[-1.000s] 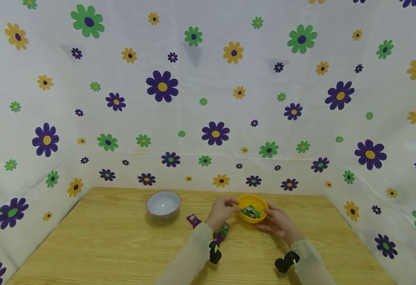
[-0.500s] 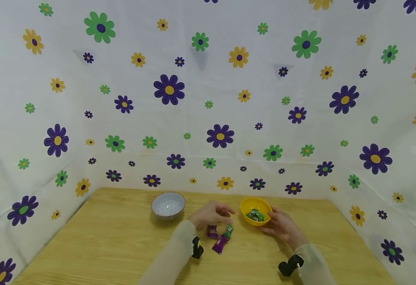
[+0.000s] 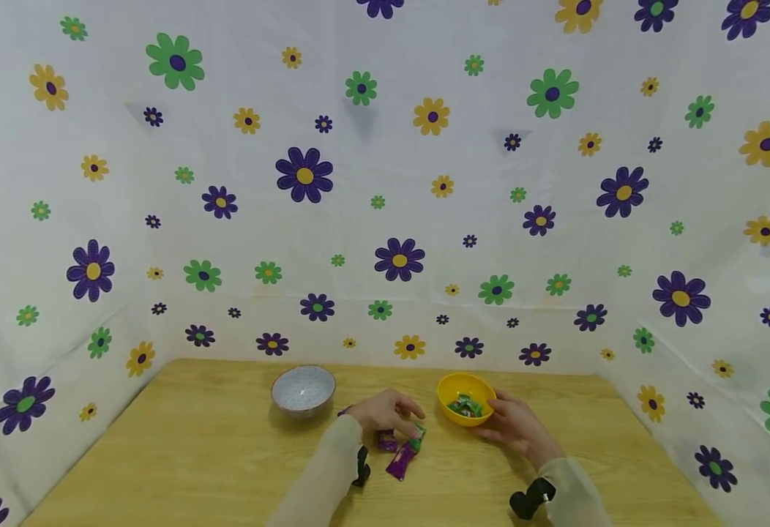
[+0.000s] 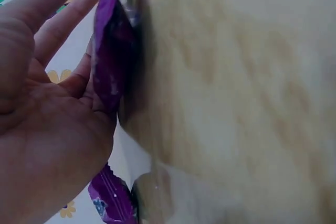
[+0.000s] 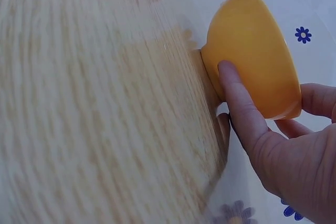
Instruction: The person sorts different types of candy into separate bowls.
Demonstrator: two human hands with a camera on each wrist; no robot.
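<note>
My right hand [image 3: 520,426] holds a yellow bowl [image 3: 449,410] by its right side. In the right wrist view the thumb [image 5: 239,95] presses along the outer wall, with fingers round the rim side. Green-wrapped candies [image 3: 465,405] lie inside the bowl. My left hand [image 3: 385,411] hovers low over loose candies, its fingers extended and thumb right at a green-wrapped candy [image 3: 419,438]. Beside that lie purple-wrapped candies [image 3: 400,464], one partly under the hand [image 3: 386,440]. The left wrist view shows a purple wrapper [image 4: 111,51] close beside the palm.
A grey-blue patterned bowl [image 3: 303,389] with a reddish rim stands to the left on the wooden table [image 3: 194,454]. Another purple candy [image 3: 344,411] peeks out behind the left hand. A flower-print cloth [image 3: 359,219] surrounds the table's back and sides.
My left hand has left the yellow bowl's rim, moved left and come down over the loose candies toward the green one. The right hand keeps its hold on the bowl.
</note>
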